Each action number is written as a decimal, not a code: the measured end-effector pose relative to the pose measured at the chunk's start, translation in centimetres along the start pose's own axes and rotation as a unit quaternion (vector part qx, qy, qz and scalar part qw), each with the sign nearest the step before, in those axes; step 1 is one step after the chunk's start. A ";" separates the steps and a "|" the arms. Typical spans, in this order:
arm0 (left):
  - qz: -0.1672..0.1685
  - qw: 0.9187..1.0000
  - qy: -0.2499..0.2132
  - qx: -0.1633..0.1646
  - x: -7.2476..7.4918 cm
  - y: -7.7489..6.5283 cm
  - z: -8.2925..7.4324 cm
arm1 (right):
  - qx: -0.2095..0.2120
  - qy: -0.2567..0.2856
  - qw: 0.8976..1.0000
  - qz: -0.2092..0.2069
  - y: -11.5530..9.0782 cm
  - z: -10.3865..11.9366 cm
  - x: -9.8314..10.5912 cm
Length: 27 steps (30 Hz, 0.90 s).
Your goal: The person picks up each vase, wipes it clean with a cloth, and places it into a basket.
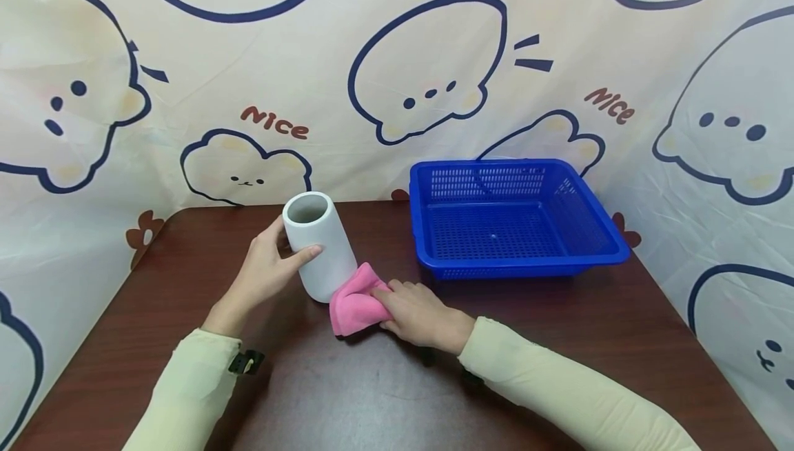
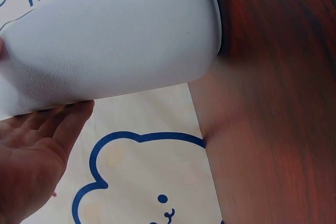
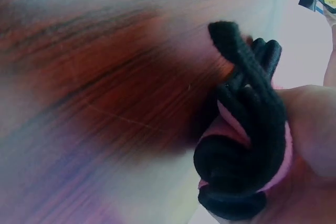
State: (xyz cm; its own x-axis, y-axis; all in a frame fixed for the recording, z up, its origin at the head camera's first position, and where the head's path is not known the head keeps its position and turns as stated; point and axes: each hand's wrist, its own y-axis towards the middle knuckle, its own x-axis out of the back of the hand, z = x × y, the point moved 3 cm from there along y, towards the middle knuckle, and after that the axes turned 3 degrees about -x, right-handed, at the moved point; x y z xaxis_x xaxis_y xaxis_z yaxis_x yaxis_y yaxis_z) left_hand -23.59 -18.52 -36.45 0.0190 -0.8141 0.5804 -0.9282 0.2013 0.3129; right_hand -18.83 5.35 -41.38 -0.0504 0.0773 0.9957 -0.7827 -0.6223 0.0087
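Observation:
A white vase (image 1: 329,254) with a round open mouth is at the middle left of the table, its base close over the wood. My left hand (image 1: 267,265) grips its upper part from the left, thumb across the near side; the left wrist view shows the fingers (image 2: 73,121) along the vase's side (image 2: 115,40). My right hand (image 1: 418,313) grips a bunched cloth (image 1: 356,303), pink on one face. In the head view the cloth overlaps the vase's lower right side. The right wrist view shows black folds of the cloth (image 3: 247,145) by the palm.
A blue plastic basket (image 1: 521,261) with perforated sides stands at the back right of the dark brown wooden table (image 1: 347,396). Behind the table hangs a pale curtain (image 1: 310,72) with cartoon drawings.

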 end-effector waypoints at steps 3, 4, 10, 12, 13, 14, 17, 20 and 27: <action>-0.001 1.000 0.001 -0.002 0.0 0.0 0.0 | 0.000 -0.004 1.000 0.001 0.0 0.0 0.0; -0.001 1.000 0.002 -0.003 0.0 0.0 0.0 | 0.000 -0.004 1.000 0.001 0.0 0.0 0.1; -0.002 1.000 0.003 -0.004 0.1 0.0 0.0 | -0.004 0.000 1.000 0.008 -0.2 -0.1 -0.1; -0.001 1.000 0.003 -0.005 0.1 0.0 0.0 | -0.007 0.002 1.000 0.010 -0.3 -0.2 -0.1; -0.001 1.000 0.002 -0.006 0.1 0.0 0.0 | -0.009 0.001 1.000 0.010 -0.3 -0.3 -0.1; -0.001 1.000 0.002 -0.007 0.1 0.0 0.0 | -0.010 0.002 1.000 0.010 -0.4 -0.4 -0.1; -0.003 1.000 0.001 -0.010 0.1 0.0 0.0 | -0.014 0.004 1.000 0.007 -0.7 -0.5 -0.1; -0.003 1.000 0.001 -0.010 0.0 0.0 0.0 | -0.019 0.010 1.000 0.001 -1.0 -0.7 -0.2; -0.008 1.000 0.008 -0.009 0.0 0.0 0.0 | -0.026 0.020 0.999 -0.010 -1.4 -1.1 -0.3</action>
State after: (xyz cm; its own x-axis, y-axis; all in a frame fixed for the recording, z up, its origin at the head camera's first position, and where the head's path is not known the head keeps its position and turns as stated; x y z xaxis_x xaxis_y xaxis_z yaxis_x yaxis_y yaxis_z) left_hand -23.59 -18.58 -36.46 0.0406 -0.8090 0.5864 -0.9208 0.1975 0.3362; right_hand -18.35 7.05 -41.80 -0.0587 0.1219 0.9908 -0.8146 -0.5796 0.0230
